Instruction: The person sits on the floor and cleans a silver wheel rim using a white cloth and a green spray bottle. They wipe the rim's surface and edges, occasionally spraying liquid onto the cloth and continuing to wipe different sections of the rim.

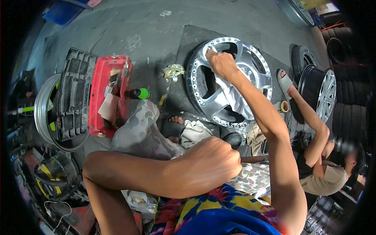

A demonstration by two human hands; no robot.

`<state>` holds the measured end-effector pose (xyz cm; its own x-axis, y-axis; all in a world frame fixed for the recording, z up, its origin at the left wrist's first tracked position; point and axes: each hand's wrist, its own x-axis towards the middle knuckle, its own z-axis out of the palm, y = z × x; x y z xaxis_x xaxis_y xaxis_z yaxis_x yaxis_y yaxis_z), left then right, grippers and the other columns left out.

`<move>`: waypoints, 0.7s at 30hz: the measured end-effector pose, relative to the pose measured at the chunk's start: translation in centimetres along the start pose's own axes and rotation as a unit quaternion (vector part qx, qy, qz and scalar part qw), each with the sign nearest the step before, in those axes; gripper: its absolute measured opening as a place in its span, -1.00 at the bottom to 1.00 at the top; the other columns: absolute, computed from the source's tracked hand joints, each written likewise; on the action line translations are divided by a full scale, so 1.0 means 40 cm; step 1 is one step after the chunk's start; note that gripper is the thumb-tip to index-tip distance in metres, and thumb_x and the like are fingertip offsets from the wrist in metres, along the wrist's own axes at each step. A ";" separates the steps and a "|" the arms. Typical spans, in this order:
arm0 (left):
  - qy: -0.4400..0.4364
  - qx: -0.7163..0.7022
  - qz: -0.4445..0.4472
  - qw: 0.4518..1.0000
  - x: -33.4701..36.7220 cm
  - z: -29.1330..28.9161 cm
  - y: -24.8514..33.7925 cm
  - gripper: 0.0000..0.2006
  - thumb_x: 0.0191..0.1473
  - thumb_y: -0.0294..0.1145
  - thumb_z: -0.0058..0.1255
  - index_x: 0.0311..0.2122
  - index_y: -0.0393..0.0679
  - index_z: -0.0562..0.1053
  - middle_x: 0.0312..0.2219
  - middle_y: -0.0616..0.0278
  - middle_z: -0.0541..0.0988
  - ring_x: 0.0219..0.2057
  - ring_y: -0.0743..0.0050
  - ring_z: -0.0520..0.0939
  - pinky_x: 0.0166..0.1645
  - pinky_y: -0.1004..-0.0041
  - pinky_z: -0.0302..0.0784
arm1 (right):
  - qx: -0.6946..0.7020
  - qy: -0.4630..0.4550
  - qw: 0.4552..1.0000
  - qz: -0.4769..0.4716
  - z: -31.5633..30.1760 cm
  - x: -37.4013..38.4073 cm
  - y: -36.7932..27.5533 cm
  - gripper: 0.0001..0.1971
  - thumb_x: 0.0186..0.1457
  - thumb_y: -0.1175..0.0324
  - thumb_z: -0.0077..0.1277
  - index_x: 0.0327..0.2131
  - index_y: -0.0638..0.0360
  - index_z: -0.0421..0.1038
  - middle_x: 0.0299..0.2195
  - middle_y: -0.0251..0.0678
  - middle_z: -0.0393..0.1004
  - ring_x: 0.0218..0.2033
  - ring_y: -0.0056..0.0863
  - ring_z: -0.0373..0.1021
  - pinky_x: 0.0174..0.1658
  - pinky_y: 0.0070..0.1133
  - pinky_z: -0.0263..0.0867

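Observation:
A silver multi-spoke wheel rim [219, 92] with bolts round its edge lies on a dark mat on the floor ahead. My right hand [224, 64] is closed on a white cloth [234, 96], pressing part of it against a spoke on the far left side of the rim. The rest of the cloth trails across the spokes below my wrist. Close to my body my left hand [209, 162] is curled into a fist, back of the hand up; its fingertips and anything in them are hidden.
Left of me stand a red toolbox tray [96, 94], its black lid [74, 94] and a green-capped bottle [142, 93]. A crumpled yellowish cloth [173, 72] lies beside the mat [188, 39]. At right, another person [321, 176] sits near a tape roll [284, 106], more wheels [327, 94] and stacked tires [346, 113].

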<state>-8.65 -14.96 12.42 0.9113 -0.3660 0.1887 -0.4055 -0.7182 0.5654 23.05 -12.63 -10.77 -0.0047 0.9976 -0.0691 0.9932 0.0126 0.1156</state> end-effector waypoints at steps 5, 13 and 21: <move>-0.001 0.021 -0.003 1.000 -0.010 0.011 -0.004 -0.48 -0.07 -0.40 0.10 0.04 -0.47 0.51 -0.56 0.23 0.52 -0.47 0.32 0.65 -0.40 0.33 0.54 | -0.010 0.009 0.999 -0.033 0.026 0.045 -0.024 -0.80 0.13 0.33 0.01 -0.20 0.18 0.45 -0.56 -0.07 0.60 -0.55 -0.07 0.58 -0.44 -0.22 0.49; 0.097 0.003 0.007 0.995 -0.046 0.032 -0.005 -0.61 -0.01 -0.38 0.08 -0.08 -0.40 0.53 -0.44 0.27 0.50 -0.37 0.36 0.61 -0.33 0.35 0.48 | 0.012 0.002 0.999 -0.051 -0.025 0.039 -0.071 -0.86 0.17 0.35 0.00 -0.32 0.18 0.51 -0.58 -0.01 0.58 -0.55 -0.06 0.58 -0.50 -0.19 0.47; 0.136 -0.023 0.001 0.990 -0.071 0.042 -0.005 -0.64 0.00 -0.39 0.08 -0.09 -0.37 0.53 -0.41 0.25 0.49 -0.34 0.37 0.58 -0.28 0.35 0.47 | 0.009 -0.138 0.956 -0.257 -0.009 -0.256 -0.198 -0.66 0.19 0.35 -0.06 0.04 0.09 0.41 -0.66 -0.23 0.51 -0.69 -0.31 0.49 -0.62 -0.31 0.38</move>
<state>-11.28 -14.75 10.42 0.8991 -0.1899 0.3943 -0.4085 -0.6873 0.6006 15.19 -22.94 -10.60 -0.4651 0.8037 -0.3711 0.8694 0.4936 -0.0207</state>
